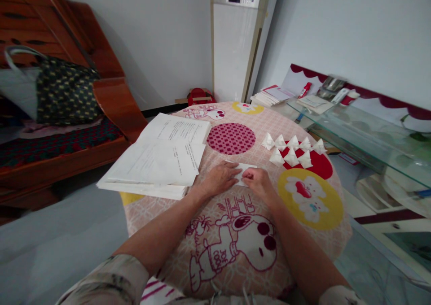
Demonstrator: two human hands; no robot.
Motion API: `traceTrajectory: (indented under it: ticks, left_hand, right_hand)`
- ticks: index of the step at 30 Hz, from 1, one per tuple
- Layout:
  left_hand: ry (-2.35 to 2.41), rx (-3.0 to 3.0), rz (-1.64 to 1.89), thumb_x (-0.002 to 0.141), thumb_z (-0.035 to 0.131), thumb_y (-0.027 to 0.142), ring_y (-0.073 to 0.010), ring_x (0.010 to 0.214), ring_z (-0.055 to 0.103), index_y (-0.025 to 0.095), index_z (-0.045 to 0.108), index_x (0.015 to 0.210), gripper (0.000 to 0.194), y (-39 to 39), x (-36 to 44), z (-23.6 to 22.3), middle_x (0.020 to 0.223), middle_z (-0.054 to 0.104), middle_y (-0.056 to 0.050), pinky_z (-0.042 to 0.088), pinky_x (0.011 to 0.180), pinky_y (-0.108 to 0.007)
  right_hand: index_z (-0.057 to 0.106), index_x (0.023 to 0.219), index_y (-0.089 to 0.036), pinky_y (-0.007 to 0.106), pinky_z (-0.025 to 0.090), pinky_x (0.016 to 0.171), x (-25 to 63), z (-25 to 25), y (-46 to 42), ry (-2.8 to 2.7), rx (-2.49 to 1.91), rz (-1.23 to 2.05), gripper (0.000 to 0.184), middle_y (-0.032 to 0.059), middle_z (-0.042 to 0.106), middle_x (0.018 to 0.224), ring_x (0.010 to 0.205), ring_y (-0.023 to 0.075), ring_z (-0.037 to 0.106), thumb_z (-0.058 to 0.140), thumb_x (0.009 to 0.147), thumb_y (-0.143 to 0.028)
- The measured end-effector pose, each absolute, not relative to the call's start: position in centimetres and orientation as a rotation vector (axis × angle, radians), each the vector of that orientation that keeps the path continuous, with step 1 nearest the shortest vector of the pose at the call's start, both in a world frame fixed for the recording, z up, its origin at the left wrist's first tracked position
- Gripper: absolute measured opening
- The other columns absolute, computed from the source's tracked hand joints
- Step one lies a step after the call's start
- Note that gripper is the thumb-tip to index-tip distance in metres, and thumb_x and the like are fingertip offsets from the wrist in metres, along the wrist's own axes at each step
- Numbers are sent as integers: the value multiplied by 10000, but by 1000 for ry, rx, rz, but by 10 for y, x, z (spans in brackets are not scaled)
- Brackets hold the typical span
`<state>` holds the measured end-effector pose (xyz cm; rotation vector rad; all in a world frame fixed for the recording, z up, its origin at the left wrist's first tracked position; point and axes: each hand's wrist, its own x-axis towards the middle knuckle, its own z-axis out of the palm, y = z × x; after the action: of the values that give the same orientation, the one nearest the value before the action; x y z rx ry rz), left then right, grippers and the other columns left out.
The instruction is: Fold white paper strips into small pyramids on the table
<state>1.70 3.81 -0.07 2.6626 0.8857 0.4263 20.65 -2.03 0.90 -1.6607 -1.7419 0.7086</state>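
Note:
A small white piece of paper [247, 166] lies on the patterned tablecloth [158, 220] in front of me. My left hand [220, 178] rests on its left part, palm down with the fingers stretched out. On its right part, my right hand [258, 180] has its fingers curled together in a pinch at the paper's edge. Part of the sheet is hidden under both hands. Several folded white paper pyramids [292, 157] stand in two rows to the right, beyond my right hand.
An open stack of printed sheets [151, 157] lies on the table's left. A glass shelf [367, 139] with papers and small items adjoins the right side. A wooden bench [111, 103] with a dark patterned bag [65, 89] stands at left. Behind is a tall white cabinet unit [234, 49].

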Motion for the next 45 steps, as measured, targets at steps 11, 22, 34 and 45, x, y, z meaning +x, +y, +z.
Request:
traceTrajectory:
  ticks: [11,22,34,45]
  left_hand:
    - [1035,2543,492,852,709,258,-293,1422,470,195,613,1380,541,38,11,-12,1538,510,-144,403,1176,-484]
    - [1036,2454,437,738,712,99,-331,1479,402,249,609,1411,697,58,-9,-29,1597,426,-127,350,1220,-536]
    - [954,2549,748,865,467,13,-260,1415,499,176,615,1377,558,42,-1,-8,1534,518,-133,422,1191,-492]
    - [1018,2513,784,889,489,31,-231,1190,676,163,749,1128,376,59,-5,-39,1224,736,-114,530,1087,-472]
  right_hand:
    - [715,742,-158,255,445,631,210,6,-20,-1654,-1691,800,72,26,713,705,665,157,633,650,726,-132]
    - [728,757,-164,254,464,640,212,2,-18,-1656,-1719,771,76,34,731,731,682,162,650,675,716,-127]
    - [732,804,-164,263,450,664,209,4,-22,-1763,-1736,691,57,26,718,748,695,161,634,706,772,-125]
    - [708,918,-176,324,438,771,186,10,-38,-2424,-1664,63,145,116,670,975,912,231,584,575,934,-123]
